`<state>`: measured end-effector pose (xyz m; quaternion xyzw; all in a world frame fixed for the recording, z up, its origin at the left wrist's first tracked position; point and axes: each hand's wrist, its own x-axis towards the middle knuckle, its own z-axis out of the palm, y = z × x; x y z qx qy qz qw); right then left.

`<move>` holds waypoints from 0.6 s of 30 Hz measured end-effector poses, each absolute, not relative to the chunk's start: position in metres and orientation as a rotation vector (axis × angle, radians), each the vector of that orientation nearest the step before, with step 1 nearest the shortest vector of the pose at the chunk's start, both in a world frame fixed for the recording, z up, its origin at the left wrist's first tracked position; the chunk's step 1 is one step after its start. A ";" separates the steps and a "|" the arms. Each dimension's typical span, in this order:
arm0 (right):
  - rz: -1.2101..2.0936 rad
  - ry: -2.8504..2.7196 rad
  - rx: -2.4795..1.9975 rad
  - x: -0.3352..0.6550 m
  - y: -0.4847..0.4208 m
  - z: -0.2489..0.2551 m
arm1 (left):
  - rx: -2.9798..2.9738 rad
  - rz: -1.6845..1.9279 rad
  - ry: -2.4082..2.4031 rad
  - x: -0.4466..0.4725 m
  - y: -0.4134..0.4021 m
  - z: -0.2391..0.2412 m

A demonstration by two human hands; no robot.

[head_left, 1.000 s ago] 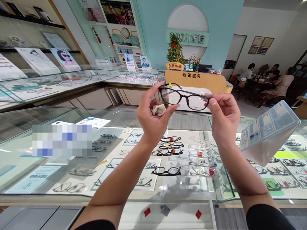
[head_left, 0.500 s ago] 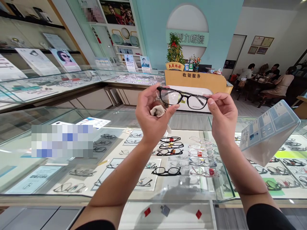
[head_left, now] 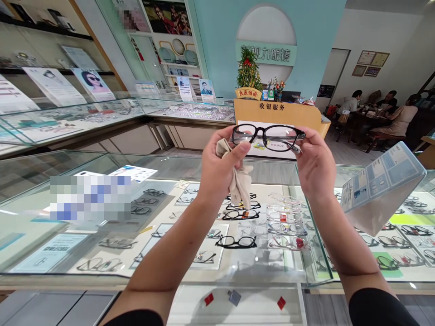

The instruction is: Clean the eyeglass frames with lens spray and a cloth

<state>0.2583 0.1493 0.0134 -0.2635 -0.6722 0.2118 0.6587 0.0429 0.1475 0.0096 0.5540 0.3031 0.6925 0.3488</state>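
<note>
A pair of black-framed eyeglasses (head_left: 261, 131) is held up between my two hands above the glass display case. My left hand (head_left: 220, 165) grips the left end of the frame, thumb near the left lens. A beige cleaning cloth (head_left: 242, 183) is bunched in that same hand and hangs down below the palm. My right hand (head_left: 314, 158) has its fingers on the right side of the eyeglasses, around the hinge and temple. Below, on the case floor, lie black eyeglasses (head_left: 236, 242) and a column of clear-framed eyeglasses (head_left: 287, 228).
A pulled-out white drawer (head_left: 265, 312) with small red and grey pieces is nearest me. A folded card stand (head_left: 384, 181) stands on the case at right. Beyond are a wooden counter (head_left: 288, 111) and several people seated at a table (head_left: 369, 120).
The eyeglasses have turned over and now sit at a different tilt. My left hand has shifted slightly right, and more of the cloth hangs out of it.
</note>
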 end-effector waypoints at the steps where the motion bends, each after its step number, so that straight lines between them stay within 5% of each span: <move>1: 0.469 -1.580 -0.604 0.257 0.148 0.015 | 1.377 1.695 0.740 0.044 0.145 0.012; 9: 0.278 -1.827 -0.546 0.252 0.134 0.024 | 1.052 1.072 0.600 0.058 0.131 0.027; 18: 0.264 -1.835 -0.508 0.255 0.136 0.027 | 0.836 0.877 0.522 0.060 0.131 0.022</move>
